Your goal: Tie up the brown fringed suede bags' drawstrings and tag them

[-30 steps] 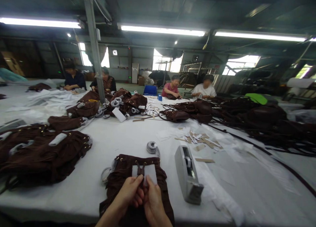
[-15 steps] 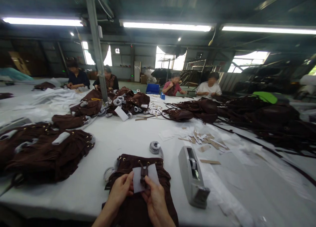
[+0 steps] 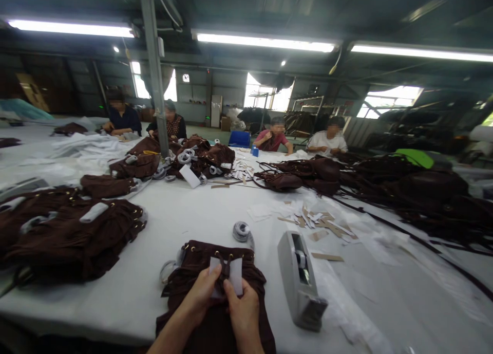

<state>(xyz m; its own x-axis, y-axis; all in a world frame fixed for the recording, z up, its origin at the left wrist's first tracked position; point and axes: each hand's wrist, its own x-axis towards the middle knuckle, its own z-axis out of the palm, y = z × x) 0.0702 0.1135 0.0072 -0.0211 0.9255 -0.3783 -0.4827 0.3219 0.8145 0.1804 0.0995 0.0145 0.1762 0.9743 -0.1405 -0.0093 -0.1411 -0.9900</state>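
Note:
A dark brown drawstring bag [image 3: 200, 313] with brass eyelets lies in front of me on the white-covered table. Near its top sits a white sheet [image 3: 235, 277], behind the bag's drawstring cords [image 3: 224, 264]. My left hand [image 3: 206, 290] pinches the sheet's left side, thumb on top close to the cords. On the other side my right hand [image 3: 243, 300] grips the sheet's lower right part, its thumb beside the cord ends. The fingers under the sheet are hidden. Grey wrapped rings stick out at the bag's left edge.
Right of the bag stands a grey tape dispenser [image 3: 302, 282]; a grey wrapped coil [image 3: 241, 231] lies behind it. More brown bags [image 3: 77, 236] are piled at left, with others [image 3: 304, 171] farther back. Card scraps [image 3: 319, 220] lie at right. Several people sit across the table.
My left hand has moved right and up over the sheet, its thumb now near the cords. The sheet's visible part looks narrower, its sides drawn in around the cords.

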